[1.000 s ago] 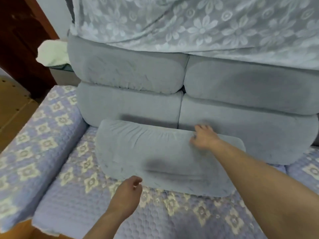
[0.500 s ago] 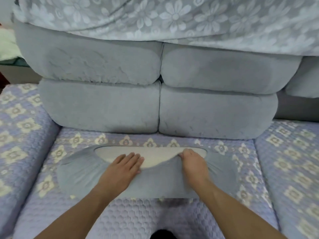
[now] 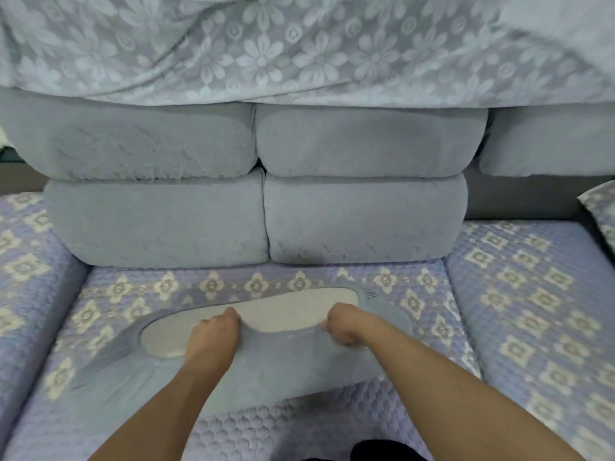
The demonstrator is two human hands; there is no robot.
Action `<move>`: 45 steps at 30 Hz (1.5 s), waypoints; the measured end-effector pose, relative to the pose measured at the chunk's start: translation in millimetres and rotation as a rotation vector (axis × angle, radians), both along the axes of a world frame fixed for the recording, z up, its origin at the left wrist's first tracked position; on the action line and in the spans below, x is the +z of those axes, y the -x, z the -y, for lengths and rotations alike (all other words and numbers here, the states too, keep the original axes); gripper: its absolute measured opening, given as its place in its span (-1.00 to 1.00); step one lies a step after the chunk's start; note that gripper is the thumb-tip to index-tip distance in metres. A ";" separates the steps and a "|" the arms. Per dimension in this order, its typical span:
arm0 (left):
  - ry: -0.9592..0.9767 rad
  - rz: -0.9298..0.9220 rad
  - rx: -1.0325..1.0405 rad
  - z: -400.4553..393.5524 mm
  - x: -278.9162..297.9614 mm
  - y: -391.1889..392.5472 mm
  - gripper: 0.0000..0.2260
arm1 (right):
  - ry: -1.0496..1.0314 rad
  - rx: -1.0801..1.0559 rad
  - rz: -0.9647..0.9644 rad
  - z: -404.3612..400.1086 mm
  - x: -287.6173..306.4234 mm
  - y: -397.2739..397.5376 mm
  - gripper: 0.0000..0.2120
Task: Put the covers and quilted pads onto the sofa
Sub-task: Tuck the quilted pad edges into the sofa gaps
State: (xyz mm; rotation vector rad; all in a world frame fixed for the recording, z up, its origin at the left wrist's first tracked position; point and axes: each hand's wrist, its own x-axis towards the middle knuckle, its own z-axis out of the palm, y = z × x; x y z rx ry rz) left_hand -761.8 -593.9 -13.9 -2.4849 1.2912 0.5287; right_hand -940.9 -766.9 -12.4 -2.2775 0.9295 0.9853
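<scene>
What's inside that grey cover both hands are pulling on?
Through the oval opening of the grey cover a pale cushion insert shows. The left hand and right hand grip the opening's near edge. The rest of the insert is hidden under the fabric.

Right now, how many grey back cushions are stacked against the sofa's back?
5 show: upper left, upper right, lower left, lower right, and one cut off at far right. More may hide under the lace cover.

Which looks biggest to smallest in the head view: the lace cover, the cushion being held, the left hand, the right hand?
1. Lace cover, spanning the whole top.
2. Cushion, nearer the camera, yet smaller.
3. Left hand and right hand: they look about alike, so no ranking.
</scene>
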 end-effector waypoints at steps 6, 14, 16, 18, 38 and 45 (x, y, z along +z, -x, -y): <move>0.156 -0.094 -0.012 69.0 31.6 89.2 -0.77 | 0.037 -0.109 0.168 97.8 107.3 94.4 -0.69; 0.534 -0.244 -0.095 259.9 35.3 290.7 -0.65 | 0.079 -0.232 0.416 255.7 148.3 314.6 -0.59; 0.487 -0.283 -0.078 314.9 39.8 340.3 -0.72 | 0.120 -0.353 0.497 289.7 146.4 372.0 -0.61; 0.485 -0.279 -0.129 371.3 44.9 383.3 -0.74 | 0.167 -0.435 0.570 327.5 146.0 423.1 -0.61; 0.472 -0.168 -0.023 802.5 -59.7 540.4 -0.71 | 0.524 -0.492 0.481 729.8 -33.7 586.0 -0.60; 0.311 -0.279 0.237 846.6 -101.5 510.5 -0.67 | 0.682 -0.411 0.444 780.3 -103.1 537.0 -0.70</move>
